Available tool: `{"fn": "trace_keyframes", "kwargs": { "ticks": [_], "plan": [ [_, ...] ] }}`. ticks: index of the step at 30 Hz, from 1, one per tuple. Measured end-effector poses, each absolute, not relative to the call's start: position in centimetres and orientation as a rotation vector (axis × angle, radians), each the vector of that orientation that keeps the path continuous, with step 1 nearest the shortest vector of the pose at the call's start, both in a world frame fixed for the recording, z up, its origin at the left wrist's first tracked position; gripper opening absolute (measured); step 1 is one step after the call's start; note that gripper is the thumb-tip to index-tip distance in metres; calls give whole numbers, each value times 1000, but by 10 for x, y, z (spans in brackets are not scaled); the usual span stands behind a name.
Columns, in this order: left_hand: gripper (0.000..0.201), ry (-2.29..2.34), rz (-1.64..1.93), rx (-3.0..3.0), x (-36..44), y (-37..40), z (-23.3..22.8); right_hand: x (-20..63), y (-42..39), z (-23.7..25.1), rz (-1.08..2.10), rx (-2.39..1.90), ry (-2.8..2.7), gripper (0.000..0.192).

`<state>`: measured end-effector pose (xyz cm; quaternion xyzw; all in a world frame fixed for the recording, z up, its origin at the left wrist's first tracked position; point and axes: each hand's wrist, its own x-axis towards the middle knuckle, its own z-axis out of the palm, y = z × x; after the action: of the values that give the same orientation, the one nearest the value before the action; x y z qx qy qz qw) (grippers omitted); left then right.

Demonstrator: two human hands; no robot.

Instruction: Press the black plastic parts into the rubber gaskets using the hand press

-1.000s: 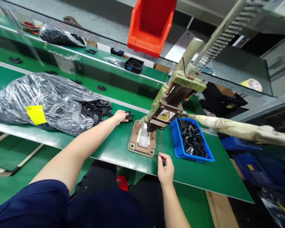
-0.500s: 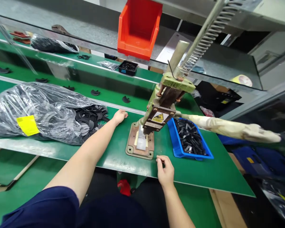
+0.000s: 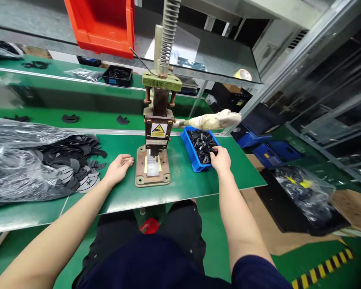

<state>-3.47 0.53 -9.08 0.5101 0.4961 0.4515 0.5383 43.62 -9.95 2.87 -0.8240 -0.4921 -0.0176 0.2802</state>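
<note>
My left hand [image 3: 119, 170] rests on the green bench to the left of the hand press [image 3: 158, 132], fingers stretched toward its base plate and no object visible in them. My right hand [image 3: 221, 159] is at the right edge of the blue bin [image 3: 196, 163], thumb and fingertips closing among the small black parts [image 3: 202, 143]. Its fingertips partly hide what they pinch. Under the press ram lies a pale clear block [image 3: 152, 166] on the base plate. Left of my left hand, black curved flat pieces [image 3: 75, 160] spill from a clear plastic bag [image 3: 15, 172].
The press's cloth-wrapped lever [image 3: 213, 119] sticks out above the blue bin. Behind the bench, a green belt [image 3: 96, 122] carries several dark curved pieces. A red bin [image 3: 104, 44] hangs at the shelf edge, and a small black tray [image 3: 117, 76] stands beyond the belt.
The view has swung right. My right hand has moved from the bench's front edge to the parts in the blue bin. My left hand has come nearer the bench's front edge.
</note>
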Motion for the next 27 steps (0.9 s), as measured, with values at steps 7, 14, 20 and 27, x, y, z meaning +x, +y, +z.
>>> {"fn": "trace_keyframes", "kwargs": {
  "ticks": [7, 14, 20, 27],
  "plan": [
    [54, 1236, 1066, 1388, -32, 0, -96, 457, -83, 27, 33, -2481, -1412, 46],
    [53, 1234, 1058, 1414, -31, -2, -94, 443, -84, 30, 62, -2454, -1427, 44],
    [53, 1246, 1056, 1429, -31, -4, -93, 434, -97, 43, 63, -2282, -1227, 30],
    [45, 1190, 1228, 1263, -29, -9, -81, 366, -121, 44, 332, -1708, -1167, 35]
  ]
}}
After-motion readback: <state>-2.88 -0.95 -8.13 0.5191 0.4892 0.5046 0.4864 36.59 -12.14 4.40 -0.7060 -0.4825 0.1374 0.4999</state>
